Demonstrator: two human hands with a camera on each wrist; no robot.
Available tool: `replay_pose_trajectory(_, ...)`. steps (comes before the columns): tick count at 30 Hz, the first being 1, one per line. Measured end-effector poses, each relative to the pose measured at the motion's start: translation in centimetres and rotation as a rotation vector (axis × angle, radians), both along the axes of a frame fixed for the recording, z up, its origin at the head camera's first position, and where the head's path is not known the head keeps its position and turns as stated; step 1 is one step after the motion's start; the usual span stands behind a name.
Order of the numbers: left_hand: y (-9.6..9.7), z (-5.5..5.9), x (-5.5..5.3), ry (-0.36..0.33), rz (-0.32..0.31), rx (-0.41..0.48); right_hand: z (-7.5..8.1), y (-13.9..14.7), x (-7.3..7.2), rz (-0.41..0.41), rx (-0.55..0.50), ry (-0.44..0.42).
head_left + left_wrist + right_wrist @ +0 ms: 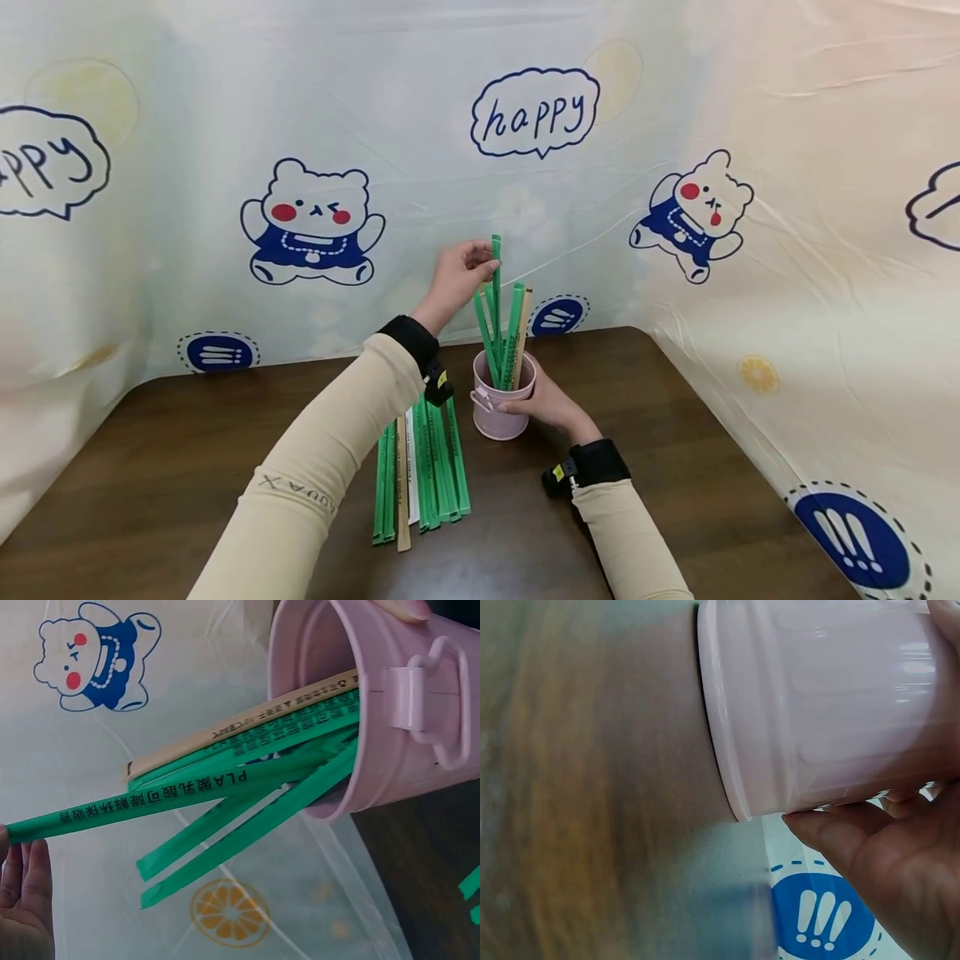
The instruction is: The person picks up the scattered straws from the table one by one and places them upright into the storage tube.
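A small pink bucket (501, 423) with a side handle stands on the brown table, several paper-wrapped straws in green and tan sleeves leaning inside it. My left hand (459, 275) is above the bucket and pinches the top end of one green-wrapped straw (150, 805), whose lower end is down in the bucket among the others. My right hand (553, 400) grips the bucket round its right side; in the right wrist view its fingers curve along the pink wall. Beside the bucket, to the left, a row of wrapped straws (438, 475) lies on the table, mostly green with a tan and a white one.
The brown table (225, 483) reaches back to a hanging sheet (420, 100) printed with cartoon bears and the word "happy". The sheet also runs along the right side. My left forearm passes over the far end of the straw row.
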State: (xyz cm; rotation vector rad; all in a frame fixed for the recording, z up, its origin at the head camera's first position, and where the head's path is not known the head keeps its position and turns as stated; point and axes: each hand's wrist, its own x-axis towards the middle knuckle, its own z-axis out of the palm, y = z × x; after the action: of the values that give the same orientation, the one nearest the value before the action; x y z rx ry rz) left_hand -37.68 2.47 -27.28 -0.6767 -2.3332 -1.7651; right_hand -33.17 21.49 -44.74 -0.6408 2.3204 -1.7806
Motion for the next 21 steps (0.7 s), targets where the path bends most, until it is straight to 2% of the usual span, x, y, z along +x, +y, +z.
replay_pose_trajectory(6, 0.4, -2.0, -0.4, -0.050, -0.007, -0.053, 0.1, 0.0, -0.3, 0.009, 0.006, -0.001)
replay_pose_trajectory(10, 0.4, -4.0, -0.6, -0.106, 0.006, -0.106, -0.1, -0.2, -0.2, 0.030, -0.007, -0.008)
replay_pose_trajectory(12, 0.5, -4.7, -0.7, -0.136, 0.005, -0.105, -0.1, -0.3, -0.2, 0.035, -0.005, -0.004)
replay_pose_trajectory(15, 0.7, -5.1, -0.8, -0.162, 0.009, -0.117, 0.0, -0.2, -0.3, 0.033, -0.011, -0.003)
replay_pose_trajectory(21, 1.3, -4.9, -0.8, -0.174, 0.024, -0.162, 0.0, 0.2, -0.4, 0.026, -0.020, 0.007)
